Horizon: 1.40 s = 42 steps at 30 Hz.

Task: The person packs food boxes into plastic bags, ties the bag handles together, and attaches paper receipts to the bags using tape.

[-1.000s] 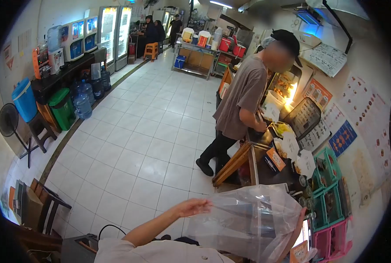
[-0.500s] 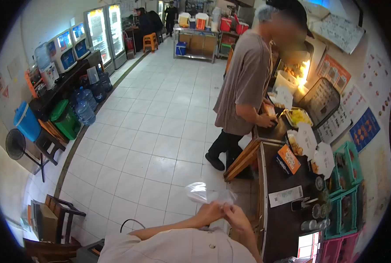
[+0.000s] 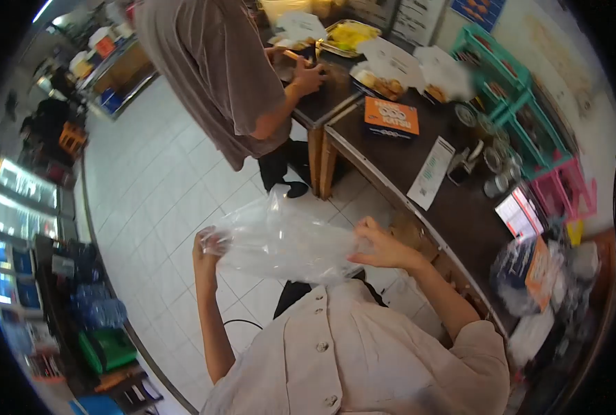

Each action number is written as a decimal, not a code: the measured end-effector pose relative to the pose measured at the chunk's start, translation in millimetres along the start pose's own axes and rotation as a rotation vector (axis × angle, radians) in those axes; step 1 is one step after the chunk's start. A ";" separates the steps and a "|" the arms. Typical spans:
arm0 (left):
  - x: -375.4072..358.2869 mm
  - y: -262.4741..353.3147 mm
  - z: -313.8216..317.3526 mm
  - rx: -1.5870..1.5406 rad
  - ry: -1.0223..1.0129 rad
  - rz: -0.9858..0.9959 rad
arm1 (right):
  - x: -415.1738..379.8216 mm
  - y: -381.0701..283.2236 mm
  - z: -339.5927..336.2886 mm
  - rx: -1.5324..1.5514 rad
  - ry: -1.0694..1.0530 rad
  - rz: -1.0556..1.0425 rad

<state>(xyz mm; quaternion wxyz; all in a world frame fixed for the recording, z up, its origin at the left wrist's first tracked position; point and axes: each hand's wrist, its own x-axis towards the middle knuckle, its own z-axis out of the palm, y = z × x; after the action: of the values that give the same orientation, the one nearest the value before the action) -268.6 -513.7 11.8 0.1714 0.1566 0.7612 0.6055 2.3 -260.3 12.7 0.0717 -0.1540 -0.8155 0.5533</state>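
A clear plastic bag (image 3: 284, 242) is stretched in front of my chest between both hands. My left hand (image 3: 208, 250) grips its left end with closed fingers. Its right end is pinched by my right hand (image 3: 383, 247). The bag looks empty and crumpled. Just to the right of my right hand runs the edge of a dark counter (image 3: 405, 166).
A person in a grey-brown shirt (image 3: 215, 66) stands at the counter's far end, handling food. On the counter lie an orange box (image 3: 391, 117), a paper slip (image 3: 431, 173), food trays (image 3: 377, 72), teal and pink baskets (image 3: 529, 117) and a tablet (image 3: 522, 214). White tiled floor (image 3: 156, 200) spreads left.
The view has tilted down and swung. My hands, together at the bag's mouth half a second ago, have moved apart and pulled the bag wide.
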 end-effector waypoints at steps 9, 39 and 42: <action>108.5 -3.5 53.3 0.530 0.061 0.311 | 3.3 10.8 -30.1 -0.325 1.062 0.449; 66.9 111.2 208.2 -0.558 -0.151 -0.173 | 194.1 225.1 -228.3 -0.994 0.367 0.059; 94.1 109.9 221.8 -0.923 -0.384 -0.239 | 191.1 208.4 -241.9 -0.770 0.376 0.190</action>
<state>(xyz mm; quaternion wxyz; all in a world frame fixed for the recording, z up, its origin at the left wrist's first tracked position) -249.3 -255.3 66.2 0.4276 0.0850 0.3821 0.8148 -72.5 86.7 -98.9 0.1050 -0.3417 -0.9172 0.1757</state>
